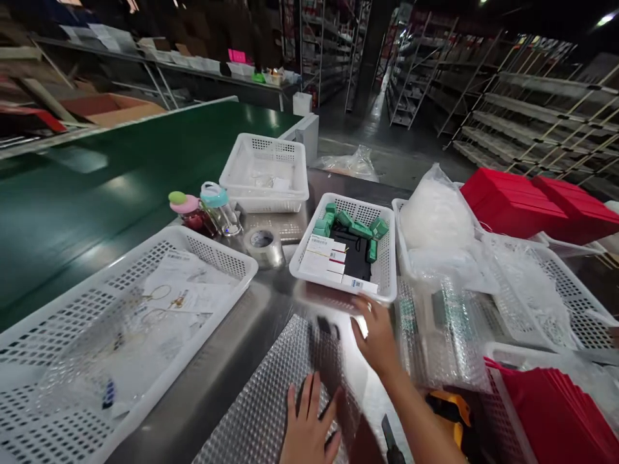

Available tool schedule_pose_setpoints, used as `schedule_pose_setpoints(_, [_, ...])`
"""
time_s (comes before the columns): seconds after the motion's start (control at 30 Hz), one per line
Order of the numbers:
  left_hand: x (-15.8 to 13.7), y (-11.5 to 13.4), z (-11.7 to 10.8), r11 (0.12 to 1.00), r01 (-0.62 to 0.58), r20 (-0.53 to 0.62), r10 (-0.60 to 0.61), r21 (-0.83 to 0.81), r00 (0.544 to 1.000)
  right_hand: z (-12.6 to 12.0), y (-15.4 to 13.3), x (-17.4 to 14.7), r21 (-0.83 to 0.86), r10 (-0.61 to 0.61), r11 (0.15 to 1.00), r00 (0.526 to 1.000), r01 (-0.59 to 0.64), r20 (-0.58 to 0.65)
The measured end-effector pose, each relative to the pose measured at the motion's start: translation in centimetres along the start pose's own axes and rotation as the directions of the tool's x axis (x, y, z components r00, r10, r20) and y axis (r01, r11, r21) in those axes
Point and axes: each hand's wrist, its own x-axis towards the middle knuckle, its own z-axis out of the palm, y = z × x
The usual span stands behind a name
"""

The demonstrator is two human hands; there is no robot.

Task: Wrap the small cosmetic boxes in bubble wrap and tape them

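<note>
You are working a sheet of bubble wrap (pixel 271 393) on the steel table (pixel 213 380).
Your left hand (pixel 309 425) is pressing flat and open on the wrap; your right hand (pixel 374 335) is pinching its blurred far edge, just beside the basket (pixel 387 258) of small boxes.

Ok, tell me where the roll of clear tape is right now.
In the head view the roll of clear tape lies flat on the steel table, left of centre, between the basket of green boxes and the two small bottles.
</note>
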Motion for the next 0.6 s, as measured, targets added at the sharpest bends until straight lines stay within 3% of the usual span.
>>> schedule_pose_setpoints(0.07, [-0.2, 0.2, 0.5, 0.999, 0.041, 0.021, -0.04, -0.012, 0.999, -0.8, 1.3, 5.5, -0.085, 0.08, 0.994, 0.994, -0.074, 0.077])
schedule_pose_setpoints(0.1, [-0.3, 0.3, 0.8, 0.997, 0.076, 0.032, -0.075, -0.028, 0.997, -1.0, 2.1, 7.7, -0.137, 0.148, 0.983, 0.971, -0.123, 0.187])
schedule_pose_setpoints(0.13, [-0.4, 0.5, 1.2, 0.993, 0.108, 0.04, -0.106, -0.047, 0.994, -1.1, 2.9, 9.5, -0.177, 0.22, 0.97, 0.92, -0.169, 0.326])
schedule_pose_setpoints(0.2, [-0.4, 0.9, 2.0, 0.984, 0.156, 0.054, -0.152, -0.084, 0.987, -1.1, 4.2, 11.4, -0.21, 0.307, 0.951, 0.756, -0.225, 0.578])
schedule_pose_setpoints(0.23, [-0.4, 1.1, 2.2, 0.982, 0.165, 0.061, -0.16, -0.095, 0.985, -1.0, 4.8, 11.7, -0.206, 0.314, 0.949, 0.691, -0.237, 0.651])
schedule_pose_setpoints(0.27, [-0.3, 1.3, 2.3, 0.98, 0.175, 0.068, -0.168, -0.1, 0.983, -0.9, 5.2, 11.6, -0.193, 0.307, 0.951, 0.664, -0.241, 0.682])
schedule_pose_setpoints(0.33, [0.0, 1.6, 2.0, 0.974, 0.199, 0.089, -0.19, -0.106, 0.978, -0.8, 5.8, 10.9, -0.159, 0.279, 0.96, 0.707, -0.232, 0.65])
schedule_pose_setpoints(0.4, [0.5, 1.8, 1.1, 0.965, 0.23, 0.121, -0.215, -0.127, 0.969, -1.1, 6.2, 9.9, -0.135, 0.266, 0.964, 0.798, -0.23, 0.54])
schedule_pose_setpoints(0.5, [1.8, 2.2, -0.6, 0.946, 0.265, 0.191, -0.229, -0.186, 0.954, -2.1, 5.8, 8.6, -0.001, 0.258, 0.964, 0.937, -0.265, 0.235])
schedule_pose_setpoints(0.53, [2.3, 2.3, -1.1, 0.946, 0.247, 0.219, -0.2, -0.211, 0.955, -2.6, 5.3, 8.0, 0.098, 0.281, 0.951, 0.953, -0.292, 0.112])
schedule_pose_setpoints(0.6, [3.4, 2.7, -1.8, 0.946, 0.184, 0.281, -0.106, -0.267, 0.954, -3.4, 3.3, 6.5, 0.405, 0.413, 0.842, 0.909, -0.356, -0.06])
